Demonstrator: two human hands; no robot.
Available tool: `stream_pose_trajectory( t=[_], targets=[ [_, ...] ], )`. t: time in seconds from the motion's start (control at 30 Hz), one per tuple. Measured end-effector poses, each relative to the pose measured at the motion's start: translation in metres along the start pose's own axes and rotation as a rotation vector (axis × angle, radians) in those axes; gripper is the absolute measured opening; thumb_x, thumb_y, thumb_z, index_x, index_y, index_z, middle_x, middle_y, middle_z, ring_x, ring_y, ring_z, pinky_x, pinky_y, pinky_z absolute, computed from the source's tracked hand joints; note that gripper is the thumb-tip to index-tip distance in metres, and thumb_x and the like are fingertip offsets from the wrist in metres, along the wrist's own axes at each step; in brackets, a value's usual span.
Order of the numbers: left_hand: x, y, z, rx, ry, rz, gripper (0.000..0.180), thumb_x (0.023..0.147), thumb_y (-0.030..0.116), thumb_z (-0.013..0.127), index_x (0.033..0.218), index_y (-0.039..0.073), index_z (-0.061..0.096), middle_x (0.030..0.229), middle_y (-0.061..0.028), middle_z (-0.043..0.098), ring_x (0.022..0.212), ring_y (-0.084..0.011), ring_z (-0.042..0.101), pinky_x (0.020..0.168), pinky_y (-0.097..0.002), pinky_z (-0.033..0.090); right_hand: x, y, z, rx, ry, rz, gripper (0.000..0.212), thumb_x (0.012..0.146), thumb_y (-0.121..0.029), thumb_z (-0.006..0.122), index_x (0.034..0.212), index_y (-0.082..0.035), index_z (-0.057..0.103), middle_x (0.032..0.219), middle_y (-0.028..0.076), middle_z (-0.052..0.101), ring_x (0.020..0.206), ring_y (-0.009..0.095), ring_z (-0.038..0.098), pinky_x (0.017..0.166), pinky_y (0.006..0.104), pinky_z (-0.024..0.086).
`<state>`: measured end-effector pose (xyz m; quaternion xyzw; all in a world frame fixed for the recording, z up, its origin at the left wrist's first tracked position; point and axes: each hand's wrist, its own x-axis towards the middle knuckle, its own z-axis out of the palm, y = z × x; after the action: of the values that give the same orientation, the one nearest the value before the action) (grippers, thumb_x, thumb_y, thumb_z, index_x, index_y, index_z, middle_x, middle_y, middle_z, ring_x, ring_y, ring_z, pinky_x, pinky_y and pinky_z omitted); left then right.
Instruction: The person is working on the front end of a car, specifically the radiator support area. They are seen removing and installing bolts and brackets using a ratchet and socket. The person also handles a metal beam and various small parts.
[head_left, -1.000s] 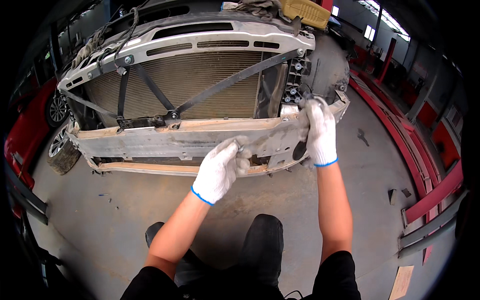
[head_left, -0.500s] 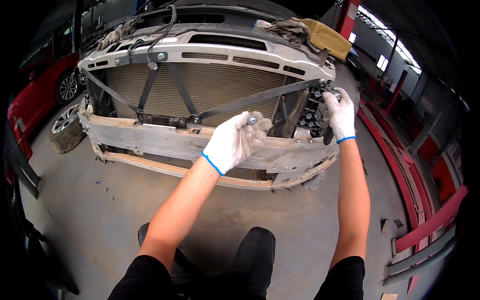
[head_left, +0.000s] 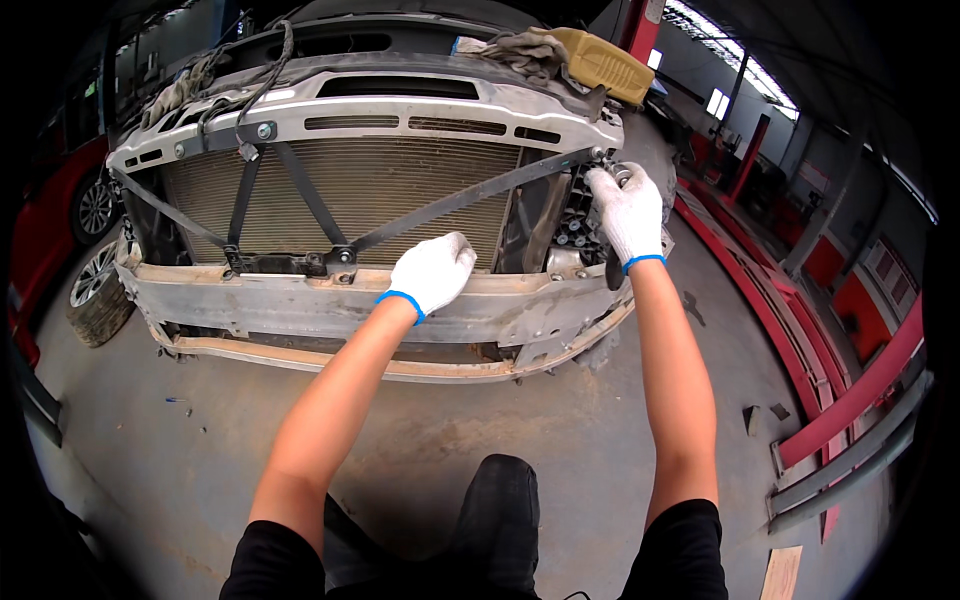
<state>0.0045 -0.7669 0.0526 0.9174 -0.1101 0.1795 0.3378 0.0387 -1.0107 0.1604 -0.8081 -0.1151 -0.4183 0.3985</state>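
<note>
My right hand (head_left: pixel 630 212), in a white knit glove with a blue cuff, is closed round what looks like a ratchet wrench. Its round metal head (head_left: pixel 622 174) shows at the fingers, and a dark handle end (head_left: pixel 614 272) hangs below the palm. Just beyond those fingers is a bolt (head_left: pixel 598 154) at the upper right end of a dark diagonal brace (head_left: pixel 480 200). Lower and further left, my gloved left hand (head_left: pixel 433 272) is curled shut before the bumper beam (head_left: pixel 250 304). The bolt seen in it earlier is now hidden by the fingers.
Behind the braces lies a car radiator (head_left: pixel 410 185). Gloves (head_left: pixel 525 52) and a yellow case (head_left: pixel 605 66) rest on top of the front end. A loose wheel (head_left: pixel 98 295) is on the floor at left, near a red car (head_left: pixel 55 190). Red lift rails (head_left: pixel 770 300) run along the right.
My left hand has turned over and closed, covering the bolt that showed in it. The view has shifted, so the car sits further left. My right hand stays by the upper right bolt.
</note>
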Motion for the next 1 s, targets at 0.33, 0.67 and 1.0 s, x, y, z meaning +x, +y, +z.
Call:
stream_pose_trajectory(
  t=[0.33, 0.67, 1.0],
  targets=[
    [0.0, -0.007, 0.013, 0.144, 0.077, 0.086, 0.026, 0.093, 0.027, 0.051, 0.092, 0.004, 0.065, 0.078, -0.0205, 0.068, 0.077, -0.0398, 0.067, 0.073, -0.0503, 0.053, 0.016, -0.022, -0.007, 0.839, -0.388, 0.597, 0.02, 0.084, -0.007, 0.063, 0.071, -0.012, 0.048, 0.06, -0.003, 0.042, 0.044, 0.007, 0.032, 0.04, 0.0248, 0.028],
    [-0.004, -0.01, 0.02, 0.215, 0.197, 0.151, 0.019, 0.09, 0.021, 0.056, 0.088, 0.002, 0.06, 0.068, -0.0206, 0.065, 0.066, -0.0395, 0.066, 0.062, -0.0496, 0.054, 0.009, -0.029, -0.004, 0.601, -0.347, 0.486, 0.015, 0.081, -0.006, 0.061, 0.072, -0.008, 0.049, 0.059, -0.001, 0.043, 0.041, 0.008, 0.034, 0.037, 0.0259, 0.025],
    [-0.027, 0.09, 0.078, -0.289, 0.217, 0.18, 0.021, 0.086, 0.011, 0.056, 0.106, 0.006, 0.059, 0.103, -0.0161, 0.055, 0.091, -0.0344, 0.063, 0.08, -0.0481, 0.053, 0.013, -0.026, 0.002, 0.62, -0.394, 0.485, 0.017, 0.082, -0.006, 0.061, 0.071, -0.009, 0.048, 0.061, -0.002, 0.041, 0.043, 0.007, 0.031, 0.039, 0.0256, 0.024]
  ],
)
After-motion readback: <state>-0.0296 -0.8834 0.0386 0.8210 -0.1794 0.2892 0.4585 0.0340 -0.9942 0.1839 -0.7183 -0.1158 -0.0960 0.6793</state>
